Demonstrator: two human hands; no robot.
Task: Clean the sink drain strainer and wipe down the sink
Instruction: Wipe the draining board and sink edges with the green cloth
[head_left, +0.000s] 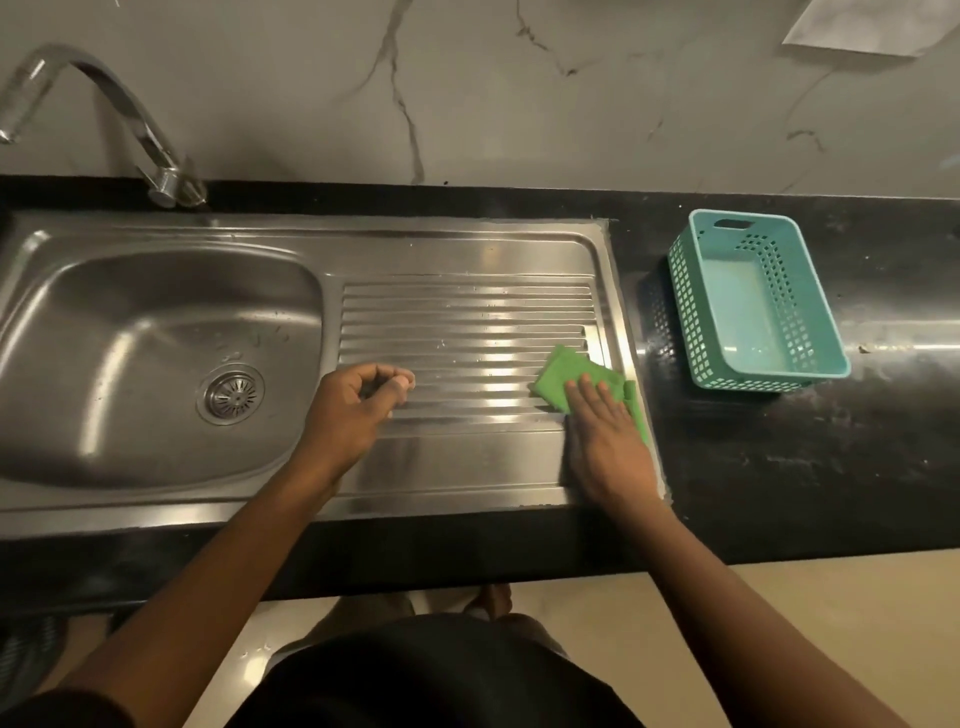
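A stainless steel sink (156, 322) fills the left of the view, and the round drain strainer (232, 395) sits in its basin floor. To its right lies the ribbed draining board (467, 322). A green cloth (563, 375) lies on the board's right end. My right hand (605, 436) presses flat on the cloth, fingers extended. My left hand (358, 402) hovers over the board's left end, fingers curled loosely with thumb and fingertips together, nothing visible in it.
A curved chrome tap (130, 124) stands at the back left. A teal perforated plastic basket (753, 301) sits on the black countertop (831, 467) right of the sink. A marble-patterned wall runs behind. The counter's front edge is near my body.
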